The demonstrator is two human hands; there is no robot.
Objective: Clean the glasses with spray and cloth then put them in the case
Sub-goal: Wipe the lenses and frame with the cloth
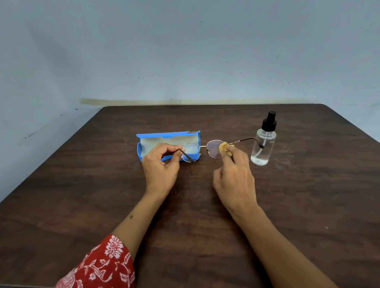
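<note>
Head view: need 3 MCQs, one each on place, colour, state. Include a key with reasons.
1. Where does the spray bottle stand?
A. right of the glasses
B. inside the case
C. left of the case

2. What colour is the case?
A. red
B. blue
C. black

3. What state is the case in?
A. shut
B. open, lid up
C. upside down

Key:
1 A, it stands upright on the table by the right temple arm.
2 B, its shell is bright blue with a pale lining.
3 B, its lining shows behind the left hand, which pinches the frame, while the right hand presses the cloth on a lens.
</note>
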